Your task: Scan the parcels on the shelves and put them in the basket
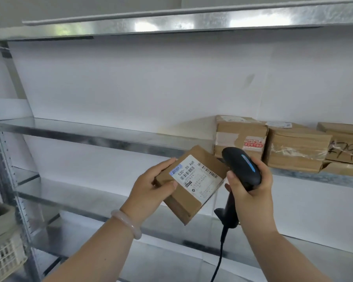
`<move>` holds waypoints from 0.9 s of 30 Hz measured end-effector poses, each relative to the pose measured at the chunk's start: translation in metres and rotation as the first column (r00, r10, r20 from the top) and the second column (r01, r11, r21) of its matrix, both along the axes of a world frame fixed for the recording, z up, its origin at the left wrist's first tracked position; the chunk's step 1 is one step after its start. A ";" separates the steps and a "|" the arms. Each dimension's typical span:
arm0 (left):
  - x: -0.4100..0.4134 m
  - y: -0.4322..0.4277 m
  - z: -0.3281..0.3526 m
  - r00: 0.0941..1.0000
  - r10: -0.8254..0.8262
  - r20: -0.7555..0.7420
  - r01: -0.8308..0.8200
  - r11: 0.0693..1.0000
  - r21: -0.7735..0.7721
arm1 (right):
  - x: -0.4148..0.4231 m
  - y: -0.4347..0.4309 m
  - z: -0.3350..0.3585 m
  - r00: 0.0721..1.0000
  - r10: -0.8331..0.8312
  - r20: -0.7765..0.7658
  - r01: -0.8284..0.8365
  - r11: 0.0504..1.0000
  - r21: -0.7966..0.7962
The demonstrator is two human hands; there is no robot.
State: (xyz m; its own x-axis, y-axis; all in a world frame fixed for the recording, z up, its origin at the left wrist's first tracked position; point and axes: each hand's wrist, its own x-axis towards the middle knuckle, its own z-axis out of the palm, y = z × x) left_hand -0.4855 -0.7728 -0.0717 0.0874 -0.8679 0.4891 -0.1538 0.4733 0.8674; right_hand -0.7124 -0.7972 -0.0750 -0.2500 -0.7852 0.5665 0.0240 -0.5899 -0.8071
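- Mid-frame, in front of the shelving: small flat brown cardboard parcel (189, 188), held tilted in the air, clear of every shelf; its upper face carries a white printed shipping label (198, 180) with barcodes.
- Left hand (151, 186): clamped on the parcel's left end, thumb pressed on the top face, fingers curled along the far edge. Pale translucent bangle (126, 223) on the wrist.
- Right hand (251, 186): wrapped round a black handheld barcode scanner (242, 169) with a lit blue strip on top; the scanner head sits just beside the parcel's right corner, turned toward the label. Black cable (218, 259) hangs from the handle.
- Grey galvanised metal shelf (90, 133) at middle height: left part bare metal; right part holds a row of taped brown cardboard boxes (296, 147) set side by side, touching, the rightmost cut off by the frame and marked with handwritten black digits.
- Lower left corner: white plastic lattice basket (2, 259), partly out of frame, well apart from the held parcel.
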 end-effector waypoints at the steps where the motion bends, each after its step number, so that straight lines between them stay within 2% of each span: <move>1: 0.004 0.001 -0.002 1.000 -0.016 0.006 0.016 1.000 0.019 | 0.002 -0.002 -0.004 1.000 0.012 -0.007 -0.012 1.000 0.024; 5: 0.013 0.000 -0.013 1.000 -0.013 -0.003 0.013 1.000 0.018 | 0.014 -0.002 -0.021 1.000 0.017 0.021 -0.019 0.995 0.098; 8: 0.013 -0.001 -0.023 1.000 0.003 -0.023 -0.002 0.999 0.032 | 0.021 0.001 -0.032 0.998 -0.006 0.058 0.000 0.995 0.097; 13: 0.010 0.000 -0.038 0.995 -0.082 0.049 0.074 0.985 0.155 | 0.025 0.010 -0.050 0.995 -0.049 0.085 0.039 0.992 0.118; 17: 0.021 -0.002 -0.043 0.996 -0.036 0.080 0.023 0.988 0.155 | 0.027 0.015 -0.064 0.999 -0.036 0.027 0.031 0.988 0.153; 21: 0.032 -0.005 -0.048 1.000 -0.005 0.023 0.002 0.990 0.144 | 0.030 0.021 -0.072 0.999 -0.030 -0.018 0.032 0.987 0.157; 25: 0.048 -0.006 -0.053 1.000 0.008 0.015 -0.011 0.987 0.161 | 0.030 0.031 -0.072 0.984 -0.041 -0.176 0.061 0.993 0.106; 27: 0.057 -0.008 -0.058 1.000 0.021 0.012 -0.023 0.984 0.176 | 0.031 0.037 -0.071 0.962 0.012 -0.273 0.017 0.994 0.105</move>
